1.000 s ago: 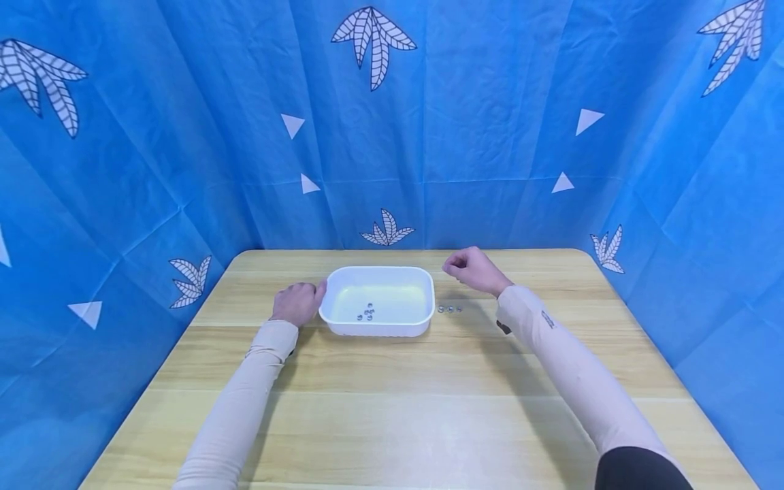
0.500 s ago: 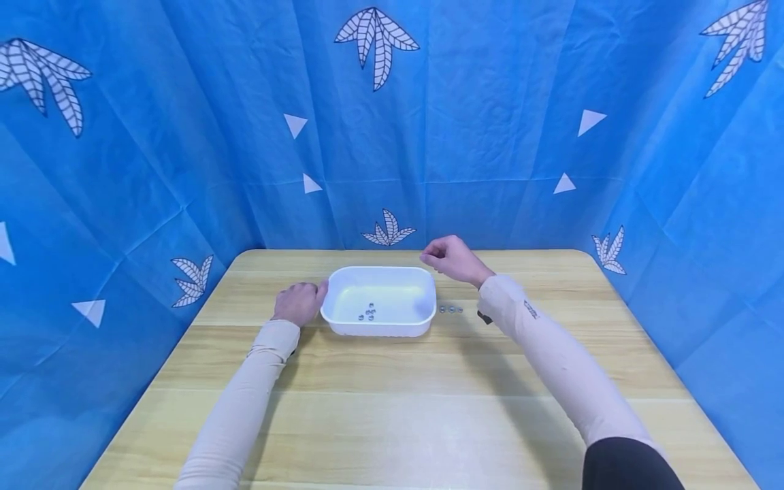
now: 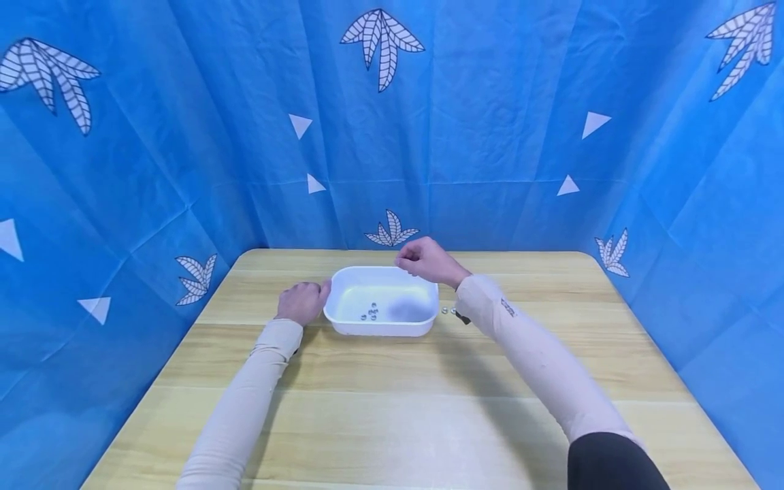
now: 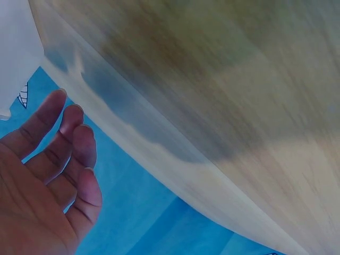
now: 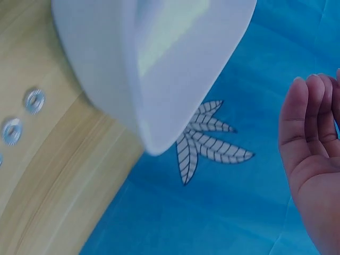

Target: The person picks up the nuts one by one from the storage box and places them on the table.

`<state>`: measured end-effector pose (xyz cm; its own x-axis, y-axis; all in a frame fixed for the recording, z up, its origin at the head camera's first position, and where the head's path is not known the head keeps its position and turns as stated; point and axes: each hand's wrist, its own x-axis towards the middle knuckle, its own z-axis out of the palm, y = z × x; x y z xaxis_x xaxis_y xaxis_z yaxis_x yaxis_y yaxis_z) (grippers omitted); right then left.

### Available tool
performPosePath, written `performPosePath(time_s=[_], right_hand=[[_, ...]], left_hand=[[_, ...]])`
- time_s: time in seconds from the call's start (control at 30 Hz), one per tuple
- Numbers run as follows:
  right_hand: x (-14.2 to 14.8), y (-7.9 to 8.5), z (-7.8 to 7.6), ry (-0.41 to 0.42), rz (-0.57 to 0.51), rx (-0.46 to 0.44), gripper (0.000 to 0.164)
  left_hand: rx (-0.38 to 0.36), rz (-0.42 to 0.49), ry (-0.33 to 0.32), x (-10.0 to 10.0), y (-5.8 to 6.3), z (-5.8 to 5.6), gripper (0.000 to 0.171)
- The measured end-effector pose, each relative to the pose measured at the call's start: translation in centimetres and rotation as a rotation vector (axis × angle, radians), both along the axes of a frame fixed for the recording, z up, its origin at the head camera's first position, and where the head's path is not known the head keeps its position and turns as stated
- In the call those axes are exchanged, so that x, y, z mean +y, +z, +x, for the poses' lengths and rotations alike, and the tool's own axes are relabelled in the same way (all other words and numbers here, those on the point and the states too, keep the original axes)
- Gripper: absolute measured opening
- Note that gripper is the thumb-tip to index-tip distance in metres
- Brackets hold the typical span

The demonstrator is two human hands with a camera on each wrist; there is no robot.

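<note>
white bin, shiny bits inside, metal rings just right, left hand loose-fingered at left rim, right hand raised near far rim, can't tell if holding

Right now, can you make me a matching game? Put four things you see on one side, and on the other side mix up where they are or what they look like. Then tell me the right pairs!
Things
1. left hand
2. tub
3. curtain
4. right hand

Place or look
A. blue, with printed leaves
B. raised above the tub
C. white, with small silvery pieces inside
D. at the tub's left end

Right pairs: 1-D, 2-C, 3-A, 4-B
</note>
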<state>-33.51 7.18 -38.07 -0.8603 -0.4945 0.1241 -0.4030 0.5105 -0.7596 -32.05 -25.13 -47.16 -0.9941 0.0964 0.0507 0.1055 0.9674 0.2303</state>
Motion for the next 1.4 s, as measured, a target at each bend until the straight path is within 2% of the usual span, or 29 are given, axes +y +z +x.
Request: performPosePath(time_s=[0.4, 0.7, 1.0, 1.23, 1.4], right_hand=[[-3.8, -1.1, 0.4, 0.077, -0.010, -0.033, 0.012], [-5.7, -1.9, 0.9, 0.081, 0.000, -0.076, 0.011], [-6.9, -3.6, 0.7, 0.108, 0.005, -0.059, 0.008], [-7.7, -4.8, 1.0, 0.127, 0.054, -0.090, 0.004], [-8.1, -5.7, 1.1, 0.132, 0.100, -0.073, 0.004]], left_hand=[[0.002, -0.017, 0.003, 0.1, -0.3, 0.0, 0.076], [0.018, -0.017, -0.001, 0.2, -0.2, 0.2, 0.075], [0.016, -0.007, -0.001, 0.0, -0.5, 0.0, 0.075], [0.018, -0.010, -0.002, -0.1, -0.4, 0.0, 0.075], [0.013, -0.017, 0.000, 0.1, 0.0, 0.2, 0.073]])
